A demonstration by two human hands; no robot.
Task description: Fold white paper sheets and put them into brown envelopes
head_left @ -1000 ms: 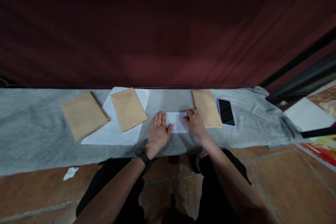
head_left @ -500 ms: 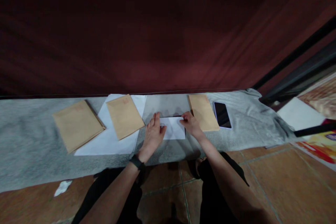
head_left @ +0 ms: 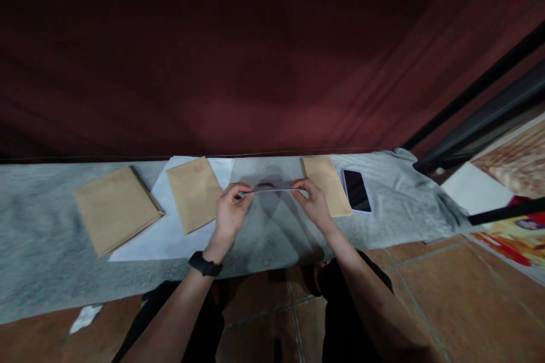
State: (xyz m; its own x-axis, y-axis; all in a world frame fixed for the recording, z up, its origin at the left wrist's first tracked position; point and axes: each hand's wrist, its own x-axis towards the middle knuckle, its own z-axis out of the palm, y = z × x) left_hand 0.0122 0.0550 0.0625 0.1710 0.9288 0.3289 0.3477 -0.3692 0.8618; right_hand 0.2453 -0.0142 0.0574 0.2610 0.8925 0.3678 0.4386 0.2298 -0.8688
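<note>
Both hands hold a folded white paper (head_left: 272,189) above the grey cloth (head_left: 42,249), and I see it edge-on as a thin strip. My left hand (head_left: 229,212) pinches its left end, with a black watch on that wrist. My right hand (head_left: 314,202) pinches its right end. Just right of my right hand lies a brown envelope (head_left: 330,178).
Two more brown envelopes (head_left: 114,208) (head_left: 192,193) lie at the left, one on a white sheet (head_left: 170,238). A dark phone (head_left: 356,190) rests at the right. A dark red curtain hangs behind. A crumpled paper scrap (head_left: 85,317) sits on the tiled floor.
The folded paper lay flat on the cloth under my hands; both hands have since pinched its ends and lifted it off the cloth, turning it edge-on.
</note>
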